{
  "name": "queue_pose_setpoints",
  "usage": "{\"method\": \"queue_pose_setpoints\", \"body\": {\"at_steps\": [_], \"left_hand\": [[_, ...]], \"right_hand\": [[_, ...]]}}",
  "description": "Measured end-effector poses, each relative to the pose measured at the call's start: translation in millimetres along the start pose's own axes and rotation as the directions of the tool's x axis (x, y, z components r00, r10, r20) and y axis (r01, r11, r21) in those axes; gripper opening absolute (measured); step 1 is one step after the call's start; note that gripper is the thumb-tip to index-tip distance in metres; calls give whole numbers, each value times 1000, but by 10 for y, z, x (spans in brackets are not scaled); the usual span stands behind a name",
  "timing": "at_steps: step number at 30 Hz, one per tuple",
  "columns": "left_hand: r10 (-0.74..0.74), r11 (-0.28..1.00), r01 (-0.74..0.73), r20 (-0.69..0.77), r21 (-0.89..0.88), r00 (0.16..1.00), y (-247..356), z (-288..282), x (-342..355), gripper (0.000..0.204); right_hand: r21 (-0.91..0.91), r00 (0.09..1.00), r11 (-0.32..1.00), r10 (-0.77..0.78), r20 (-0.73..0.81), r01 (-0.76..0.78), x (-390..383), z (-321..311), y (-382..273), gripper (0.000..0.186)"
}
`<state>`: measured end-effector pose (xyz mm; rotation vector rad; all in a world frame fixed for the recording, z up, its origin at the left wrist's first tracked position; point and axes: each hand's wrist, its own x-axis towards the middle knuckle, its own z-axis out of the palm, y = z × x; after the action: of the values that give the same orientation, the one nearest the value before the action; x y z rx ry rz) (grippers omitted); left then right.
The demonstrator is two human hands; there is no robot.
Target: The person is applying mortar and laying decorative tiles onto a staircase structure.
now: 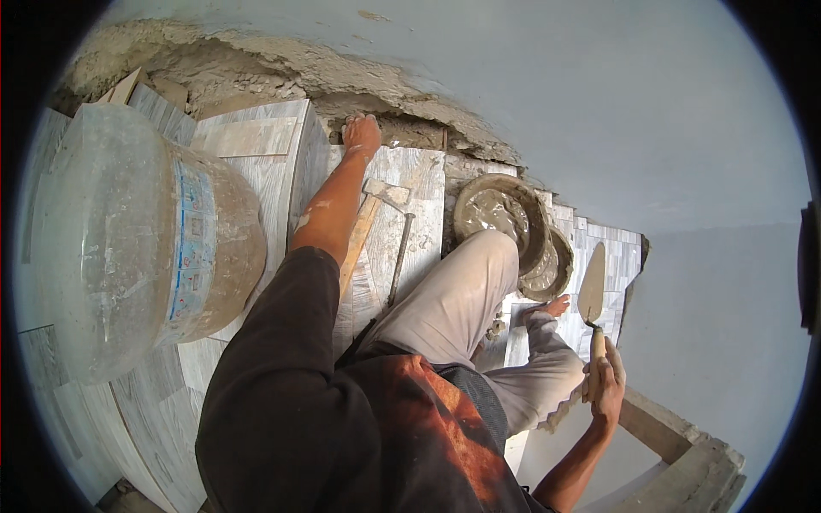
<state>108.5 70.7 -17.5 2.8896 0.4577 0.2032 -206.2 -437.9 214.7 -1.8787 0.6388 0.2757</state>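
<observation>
My right hand grips the wooden handle of a pointing trowel, its blade pointing up in front of the wall. My left hand reaches to the broken edge where the wall meets the tiled step. Its fingers are curled in, and what they hold, if anything, is hidden. Below that hand a hammer with a wooden handle lies on the step, partly behind my forearm. Beside it rests a metal chisel. Right of my knee stands a basin of wet grey mortar, overlapping a second mortar basin.
A large clear plastic water jug stands at the left on wood-look tiles. Rough, broken masonry runs along the foot of the grey wall. Tiled steps continue at the right, with a concrete edge at lower right.
</observation>
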Motion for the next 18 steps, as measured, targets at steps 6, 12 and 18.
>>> {"method": "queue_pose_setpoints", "body": {"at_steps": [6,12,18], "left_hand": [[142,989,-144,93,16,985,103,-2,2,27],[95,987,-100,-47,-126,994,38,42,16,22],[-27,788,10,-17,-616,999,535,-16,-292,23]], "right_hand": [[10,1000,1000,-3,-8,3,7,57,-64,49],[32,1000,999,27,15,-28,22,115,-91,47],[86,999,996,38,-6,-37,13,44,41,48]]}}
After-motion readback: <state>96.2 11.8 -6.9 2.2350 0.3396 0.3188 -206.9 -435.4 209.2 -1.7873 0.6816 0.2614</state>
